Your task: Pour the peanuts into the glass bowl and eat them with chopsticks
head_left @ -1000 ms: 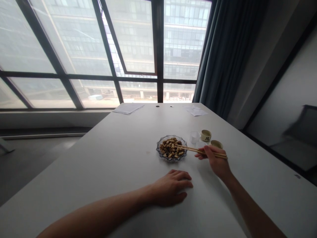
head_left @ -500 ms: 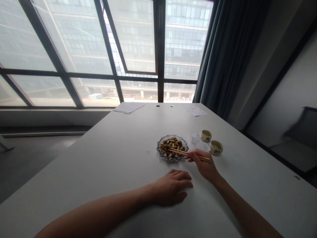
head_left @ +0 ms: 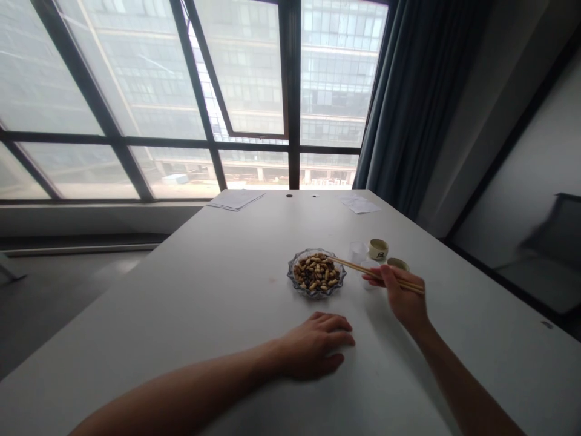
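My right hand (head_left: 403, 295) is closed around a pair of wooden chopsticks (head_left: 363, 269), which point left. Their tips are at the far right rim of a scalloped glass bowl (head_left: 290, 272); whether they pinch anything is too small to tell. Peanuts in their shells, with darker bits among them, fill the bowl (head_left: 316, 271). My left hand (head_left: 318, 346) lies on the white table in front of the bowl, fingers spread, holding nothing. Behind my right hand is a clear plastic cup (head_left: 357, 251). A second clear container (head_left: 370, 280) is partly hidden by that hand.
Two cream ceramic cups with dark characters stand right of the bowl: the far cup (head_left: 377, 249) shows well, the near cup (head_left: 398, 264) is mostly covered by my right hand. Papers (head_left: 236, 199) and a crumpled sheet (head_left: 360, 203) lie at the table's far edge, before the windows.
My right hand has moved right with the chopsticks, whose tips went from the peanuts' middle to the bowl's far right rim. The near ceramic cup is now mostly covered. My left hand has stayed put.
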A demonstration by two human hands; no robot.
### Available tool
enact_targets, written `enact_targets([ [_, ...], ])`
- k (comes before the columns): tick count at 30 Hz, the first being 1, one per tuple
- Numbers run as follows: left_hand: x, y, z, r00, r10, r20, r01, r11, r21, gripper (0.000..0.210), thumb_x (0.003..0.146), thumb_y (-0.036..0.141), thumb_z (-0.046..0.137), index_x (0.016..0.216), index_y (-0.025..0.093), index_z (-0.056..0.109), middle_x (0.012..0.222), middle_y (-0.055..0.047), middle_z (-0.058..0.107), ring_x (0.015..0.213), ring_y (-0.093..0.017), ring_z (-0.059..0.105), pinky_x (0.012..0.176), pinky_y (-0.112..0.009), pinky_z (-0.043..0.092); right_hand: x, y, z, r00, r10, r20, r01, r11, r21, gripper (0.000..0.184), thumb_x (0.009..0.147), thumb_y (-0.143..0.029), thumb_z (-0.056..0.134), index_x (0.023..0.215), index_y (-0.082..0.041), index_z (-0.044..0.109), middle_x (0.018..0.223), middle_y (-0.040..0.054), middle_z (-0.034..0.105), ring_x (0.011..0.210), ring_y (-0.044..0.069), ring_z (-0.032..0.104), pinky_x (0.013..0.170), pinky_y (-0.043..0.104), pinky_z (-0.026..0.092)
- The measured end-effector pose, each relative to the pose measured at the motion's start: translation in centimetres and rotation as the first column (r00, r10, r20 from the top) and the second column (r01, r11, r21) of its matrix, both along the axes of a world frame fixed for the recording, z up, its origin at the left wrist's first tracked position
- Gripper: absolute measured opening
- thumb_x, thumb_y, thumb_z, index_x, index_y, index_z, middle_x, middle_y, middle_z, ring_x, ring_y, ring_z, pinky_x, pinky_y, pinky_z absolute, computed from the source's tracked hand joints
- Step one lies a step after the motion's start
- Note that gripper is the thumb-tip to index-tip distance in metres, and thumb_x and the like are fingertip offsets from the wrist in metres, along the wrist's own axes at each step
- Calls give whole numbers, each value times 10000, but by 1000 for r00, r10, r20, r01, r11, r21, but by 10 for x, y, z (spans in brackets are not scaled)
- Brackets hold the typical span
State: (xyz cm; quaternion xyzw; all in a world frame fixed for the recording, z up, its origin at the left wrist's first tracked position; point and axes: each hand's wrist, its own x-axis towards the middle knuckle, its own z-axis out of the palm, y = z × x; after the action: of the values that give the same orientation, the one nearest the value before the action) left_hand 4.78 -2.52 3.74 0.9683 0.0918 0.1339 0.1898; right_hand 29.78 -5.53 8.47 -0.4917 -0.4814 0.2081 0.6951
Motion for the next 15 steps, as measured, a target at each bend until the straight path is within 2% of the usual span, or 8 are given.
enact_targets([
  [4,0,0,-1,1000,-1,-7,1,1000,-14,406,994,306,660,1396,287,608,1480,-85,610,1394,-294,568,1218,-431,398,46,-12,16,975,-202,-87,205,978,27,437,833,-571,861,847,-136,824,753,116,813,639,277,814,661,366,725],
  [9,-1,0,-1,1000,5,0,-5,1000,-21,415,988,296,666,1399,285,607,1481,-82,608,1399,-293,561,1219,-433,394,109,-22,18,904,-380,-196,396,917,44,427,782,-537,899,753,-129,774,708,91,781,547,215,779,606,274,703],
  [12,-1,-1,0,1000,3,-3,-3,1000,-27,407,994,303,661,1397,285,612,1481,-88,609,1397,-297,563,1216,-434,398,131,-26,16,862,-454,-227,461,887,-24,424,772,-532,890,700,-142,741,661,70,749,467,189,740,503,230,665],
  [15,-1,-1,1,1000,8,-8,-8,1000,-27,405,997,301,656,1399,284,611,1488,-89,603,1404,-294,557,1218,-433,397,139,-28,13,850,-484,-207,479,875,-77,418,790,-534,859,714,-140,740,633,55,730,443,174,725,458,201,634],
])
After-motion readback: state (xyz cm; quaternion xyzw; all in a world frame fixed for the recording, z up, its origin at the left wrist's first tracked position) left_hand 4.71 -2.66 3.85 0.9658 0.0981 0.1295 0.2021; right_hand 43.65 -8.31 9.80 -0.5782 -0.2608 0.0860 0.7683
